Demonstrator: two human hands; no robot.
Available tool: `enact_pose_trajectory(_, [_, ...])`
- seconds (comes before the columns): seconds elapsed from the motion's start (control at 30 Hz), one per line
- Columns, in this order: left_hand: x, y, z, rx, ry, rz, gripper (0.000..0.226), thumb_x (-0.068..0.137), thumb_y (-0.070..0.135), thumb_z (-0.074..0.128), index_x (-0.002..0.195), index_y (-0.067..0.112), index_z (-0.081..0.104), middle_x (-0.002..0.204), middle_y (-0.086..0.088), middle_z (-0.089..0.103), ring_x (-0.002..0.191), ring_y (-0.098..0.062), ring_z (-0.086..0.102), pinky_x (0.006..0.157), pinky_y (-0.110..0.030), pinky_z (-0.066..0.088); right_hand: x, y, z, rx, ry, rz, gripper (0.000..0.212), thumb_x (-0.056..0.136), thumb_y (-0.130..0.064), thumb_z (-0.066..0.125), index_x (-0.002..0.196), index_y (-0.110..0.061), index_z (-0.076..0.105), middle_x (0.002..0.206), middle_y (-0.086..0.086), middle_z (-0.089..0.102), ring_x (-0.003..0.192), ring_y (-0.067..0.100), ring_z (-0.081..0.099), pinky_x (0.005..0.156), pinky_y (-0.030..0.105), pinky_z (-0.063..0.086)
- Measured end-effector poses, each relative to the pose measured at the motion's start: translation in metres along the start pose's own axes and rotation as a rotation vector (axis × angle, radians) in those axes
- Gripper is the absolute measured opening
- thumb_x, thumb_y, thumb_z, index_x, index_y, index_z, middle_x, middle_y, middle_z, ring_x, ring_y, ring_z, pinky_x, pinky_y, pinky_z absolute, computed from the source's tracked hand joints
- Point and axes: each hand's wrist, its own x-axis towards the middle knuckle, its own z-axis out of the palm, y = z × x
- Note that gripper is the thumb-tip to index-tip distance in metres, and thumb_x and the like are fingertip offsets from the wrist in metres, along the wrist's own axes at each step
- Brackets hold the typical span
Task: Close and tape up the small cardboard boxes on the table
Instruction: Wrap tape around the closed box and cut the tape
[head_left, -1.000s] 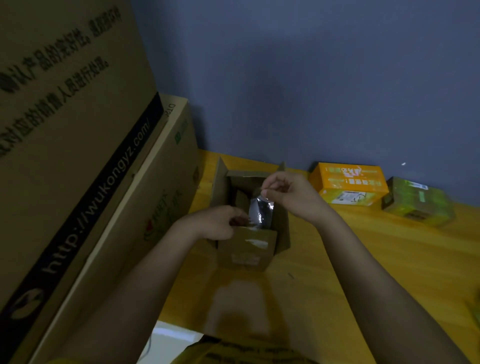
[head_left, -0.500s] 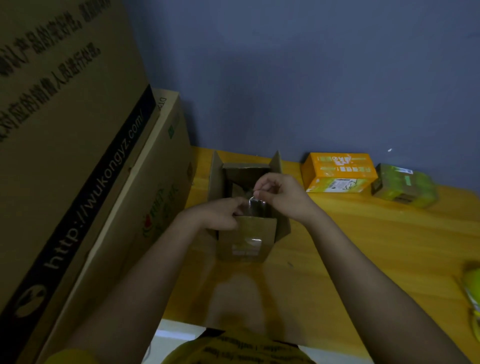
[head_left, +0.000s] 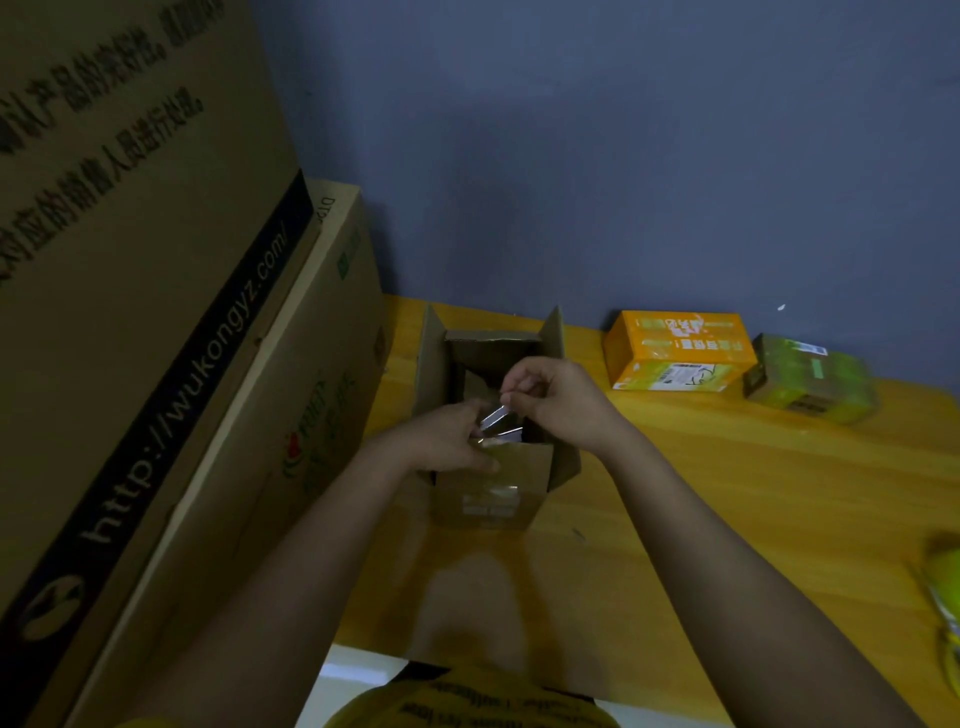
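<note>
A small brown cardboard box (head_left: 488, 499) stands on the wooden table (head_left: 727, 509) in front of me, its top flaps up and open. My left hand (head_left: 449, 436) grips the near flap's upper edge. My right hand (head_left: 556, 397) hovers over the box opening and pinches a strip of shiny clear tape (head_left: 496, 418) that runs down to the left hand and the flap edge. More clear tape sits on the box's front face. The inside of the box is dark.
Tall printed cardboard cartons (head_left: 156, 338) wall off the left side. An orange packet box (head_left: 675, 351) and a green wrapped pack (head_left: 810, 382) lie at the back right by the blue wall. A yellow-green object (head_left: 945, 587) shows at the right edge.
The shiny tape piece between my hands has shrunk from a wide sheet to a narrow crumpled strip. My right hand stays above the opening; the left stays on the near flap.
</note>
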Motion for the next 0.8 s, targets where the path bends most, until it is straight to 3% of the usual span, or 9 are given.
enact_pose_trajectory(0.1, [0.001,0.002,0.006,-0.022,0.079,-0.009,0.083,0.083,0.030,0.073,0.149,0.016,0.024,0.134,-0.007,0.050,0.120,-0.020,0.050,0.095,-0.033,0.047,0.000,0.001,0.000,0.010,-0.002,-0.007,0.017,0.088,-0.011,0.067,0.081,-0.027,0.064,0.077,-0.002,0.067,0.075,0.009,0.062,0.069,0.030,0.051])
enact_pose_trajectory(0.27, [0.002,0.001,0.015,-0.059,0.204,-0.010,0.081,0.080,0.023,0.076,0.144,0.018,0.027,0.121,-0.005,0.057,0.102,-0.015,0.055,0.070,-0.023,0.045,0.003,0.002,-0.003,-0.020,-0.015,0.000,0.018,0.088,-0.013,0.065,0.080,-0.029,0.063,0.077,-0.007,0.067,0.071,0.002,0.061,0.065,0.022,0.050])
enact_pose_trajectory(0.33, [0.003,0.002,0.018,-0.064,0.214,-0.007,0.085,0.080,0.021,0.076,0.146,0.018,0.023,0.118,-0.001,0.057,0.094,-0.010,0.052,0.059,-0.017,0.038,0.006,0.001,-0.005,-0.076,-0.040,0.000,0.015,0.091,-0.011,0.061,0.085,-0.025,0.065,0.079,-0.007,0.067,0.073,0.004,0.062,0.067,0.026,0.051])
enact_pose_trajectory(0.5, [0.004,0.000,0.019,-0.067,0.227,-0.012,0.090,0.078,0.021,0.078,0.147,0.019,0.019,0.100,0.004,0.059,0.079,-0.006,0.051,0.051,-0.017,0.033,0.009,-0.006,-0.013,-0.363,-0.039,-0.124,0.017,0.093,-0.018,0.056,0.102,-0.021,0.069,0.086,-0.005,0.071,0.084,0.012,0.064,0.071,0.035,0.054])
enact_pose_trajectory(0.57, [0.005,-0.001,0.018,-0.072,0.231,-0.013,0.092,0.078,0.021,0.078,0.148,0.020,0.018,0.094,0.006,0.058,0.076,-0.003,0.050,0.051,-0.017,0.033,0.007,-0.005,-0.012,-0.457,-0.006,-0.187,0.028,0.092,-0.019,0.057,0.120,-0.020,0.064,0.092,-0.005,0.073,0.102,0.015,0.058,0.081,0.031,0.049])
enact_pose_trajectory(0.63, [0.006,-0.001,0.019,-0.077,0.222,-0.017,0.099,0.077,0.022,0.078,0.151,0.019,0.012,0.097,0.004,0.060,0.082,-0.006,0.054,0.056,-0.019,0.040,0.006,-0.004,-0.012,-0.456,0.015,-0.177,0.052,0.091,-0.018,0.059,0.141,-0.019,0.044,0.115,-0.002,0.068,0.121,0.018,0.047,0.091,0.026,0.039])
enact_pose_trajectory(0.7, [0.006,-0.001,0.019,-0.098,0.212,-0.022,0.104,0.077,0.022,0.079,0.152,0.021,0.007,0.110,0.001,0.062,0.097,-0.014,0.059,0.074,-0.031,0.052,0.009,-0.009,-0.023,-0.290,0.127,-0.112,0.069,0.088,-0.013,0.062,0.149,-0.021,0.030,0.143,0.003,0.047,0.134,0.018,0.035,0.102,0.022,0.030])
enact_pose_trajectory(0.73, [0.006,-0.001,0.019,-0.106,0.218,-0.024,0.105,0.077,0.022,0.079,0.153,0.022,0.007,0.118,-0.001,0.062,0.105,-0.017,0.059,0.082,-0.035,0.053,0.012,-0.012,-0.032,-0.173,0.210,-0.082,0.072,0.088,-0.010,0.061,0.150,-0.021,0.026,0.148,0.003,0.039,0.137,0.017,0.031,0.105,0.022,0.028])
enact_pose_trajectory(0.8, [0.005,-0.003,0.019,-0.111,0.238,-0.019,0.105,0.076,0.022,0.079,0.153,0.020,0.008,0.127,-0.003,0.060,0.113,-0.020,0.057,0.084,-0.033,0.050,0.012,-0.018,-0.042,0.047,0.332,-0.018,0.068,0.090,-0.006,0.058,0.149,-0.020,0.027,0.145,0.001,0.041,0.133,0.014,0.038,0.102,0.020,0.036])
